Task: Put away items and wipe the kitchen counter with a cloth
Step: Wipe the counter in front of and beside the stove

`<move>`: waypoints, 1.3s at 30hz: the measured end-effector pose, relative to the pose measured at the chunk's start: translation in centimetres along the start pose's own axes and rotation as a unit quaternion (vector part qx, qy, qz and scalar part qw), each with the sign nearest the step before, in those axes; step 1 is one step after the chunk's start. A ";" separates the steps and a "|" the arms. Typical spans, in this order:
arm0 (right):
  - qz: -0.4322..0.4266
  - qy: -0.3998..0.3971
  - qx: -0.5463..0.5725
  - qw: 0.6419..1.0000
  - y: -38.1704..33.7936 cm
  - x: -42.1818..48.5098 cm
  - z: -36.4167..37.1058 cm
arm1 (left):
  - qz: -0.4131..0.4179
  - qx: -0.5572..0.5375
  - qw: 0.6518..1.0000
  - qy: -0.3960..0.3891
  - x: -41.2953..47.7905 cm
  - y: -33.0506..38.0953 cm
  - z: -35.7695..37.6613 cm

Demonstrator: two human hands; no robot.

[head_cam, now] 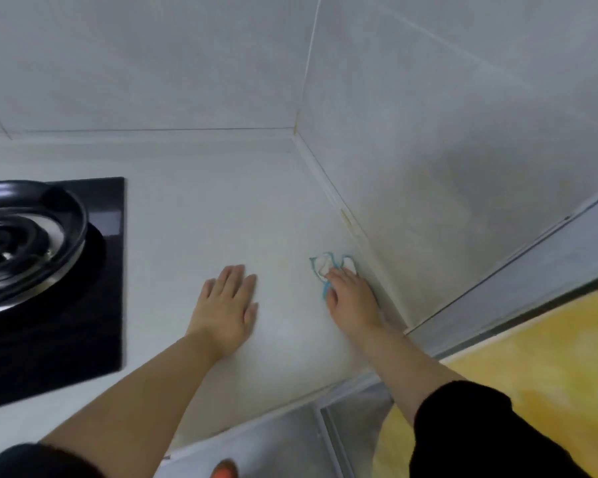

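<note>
A small white cloth with a blue edge (325, 265) lies crumpled on the white counter (221, 215), close to the right wall. My right hand (351, 294) lies on top of it with fingers curled over the fabric, pressing it to the counter. My left hand (230, 305) rests flat on the bare counter to the left of the cloth, fingers straight and together, holding nothing.
A black glass hob (94, 305) with a dark pan (28, 236) sits at the left. Tiled walls meet in a corner (295, 132) behind the counter. A cabinet front (273, 443) lies below the counter's edge, and a yellow floor (549, 357) at the right.
</note>
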State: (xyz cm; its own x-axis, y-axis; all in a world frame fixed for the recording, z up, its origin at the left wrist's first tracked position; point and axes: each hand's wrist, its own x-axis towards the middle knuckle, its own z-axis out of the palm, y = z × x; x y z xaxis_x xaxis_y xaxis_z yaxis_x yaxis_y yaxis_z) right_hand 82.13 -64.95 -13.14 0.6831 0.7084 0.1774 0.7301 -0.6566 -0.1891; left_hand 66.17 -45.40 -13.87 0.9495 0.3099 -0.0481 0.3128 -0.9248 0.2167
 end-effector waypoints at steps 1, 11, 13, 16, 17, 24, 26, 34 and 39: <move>-0.017 -0.021 -0.002 1.000 -0.4 -1.2 -0.3 | -0.006 -0.009 1.000 -0.006 1.2 0.3 -0.4; 0.056 0.091 -0.102 0.989 -0.2 6.4 -4.9 | -0.021 -0.027 0.999 -0.039 12.4 -0.1 -1.7; 0.065 0.020 -0.177 0.982 0.0 8.4 -2.3 | -0.015 0.000 0.999 -0.048 13.3 0.1 -1.0; 0.082 -0.042 -0.253 0.963 -0.4 9.1 1.0 | -0.016 0.017 0.999 -0.026 13.6 0.1 0.2; 0.088 -0.045 -0.255 0.962 -0.6 9.4 1.6 | -0.014 0.015 1.000 -0.018 13.6 0.0 0.4; 0.099 0.012 -0.160 0.982 -1.2 15.9 0.7 | -0.010 0.008 1.000 0.003 13.7 -0.2 0.7; 0.104 0.005 -0.136 0.985 -1.2 15.9 0.2 | -0.011 0.009 1.000 -0.001 13.6 -0.2 0.6; 0.108 0.061 -0.110 0.986 -0.2 6.2 -1.5 | -0.005 -0.003 1.000 0.000 13.4 -0.3 0.3; 0.107 0.033 -0.104 0.988 -0.7 12.2 -0.4 | -0.006 0.002 1.000 0.014 13.4 -0.2 0.6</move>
State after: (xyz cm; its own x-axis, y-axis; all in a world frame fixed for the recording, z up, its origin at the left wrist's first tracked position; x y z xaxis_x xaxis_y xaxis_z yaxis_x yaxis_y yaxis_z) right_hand 89.93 -55.98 -10.43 0.8166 0.5341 0.2190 0.5523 -0.8332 -0.0274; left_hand 78.84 -41.19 -15.16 0.9449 0.3264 -0.0240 0.3238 -0.9219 0.2128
